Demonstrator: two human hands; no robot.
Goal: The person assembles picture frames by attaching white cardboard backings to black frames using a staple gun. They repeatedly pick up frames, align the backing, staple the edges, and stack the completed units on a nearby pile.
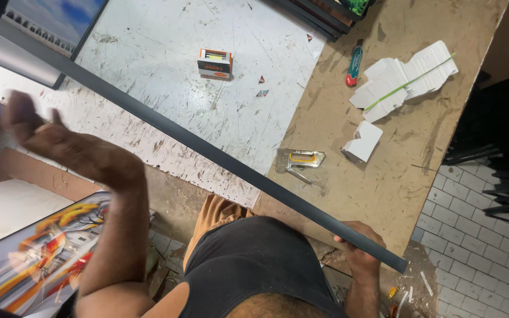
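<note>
A long dark grey frame moulding strip runs diagonally over the workbench from the upper left to the lower right. My right hand grips its lower right end near the bench edge. Raised at the left and blurred, my left hand has its fingers loosely apart and holds nothing; it hovers just below the strip without clearly touching it. A metal staple gun with a yellow insert lies on the brown board just beyond the strip.
A small orange and white box sits on the scratched white board. Stacks of white card pieces, a white folded piece and a green-red lighter lie on the brown bench. A colourful framed picture leans lower left. White tiled floor at right.
</note>
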